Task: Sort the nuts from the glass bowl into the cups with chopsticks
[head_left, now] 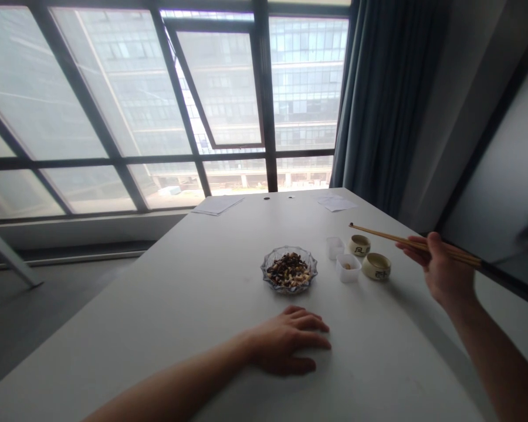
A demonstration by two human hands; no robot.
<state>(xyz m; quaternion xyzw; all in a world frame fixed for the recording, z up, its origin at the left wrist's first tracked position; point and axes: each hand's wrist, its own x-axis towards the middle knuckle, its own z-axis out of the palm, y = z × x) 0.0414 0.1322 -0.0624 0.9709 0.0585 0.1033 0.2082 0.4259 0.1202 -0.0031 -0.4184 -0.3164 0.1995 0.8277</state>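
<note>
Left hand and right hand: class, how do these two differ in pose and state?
The left hand rests palm down on the white table, while the right hand is raised above it. The left hand looks empty; the right hand grips chopsticks. Both hands are bare.

We've got the bowl (290,288) in the middle of the table (180,305), loose pieces (291,266) inside, the left hand (290,340) before it; rightward, two tubs (348,274), then two cups (372,274), then the right hand (442,266) with chopsticks (391,237); behind, we see papers (220,204) at the far left corner, a sheet (335,203) near the far right.
</note>
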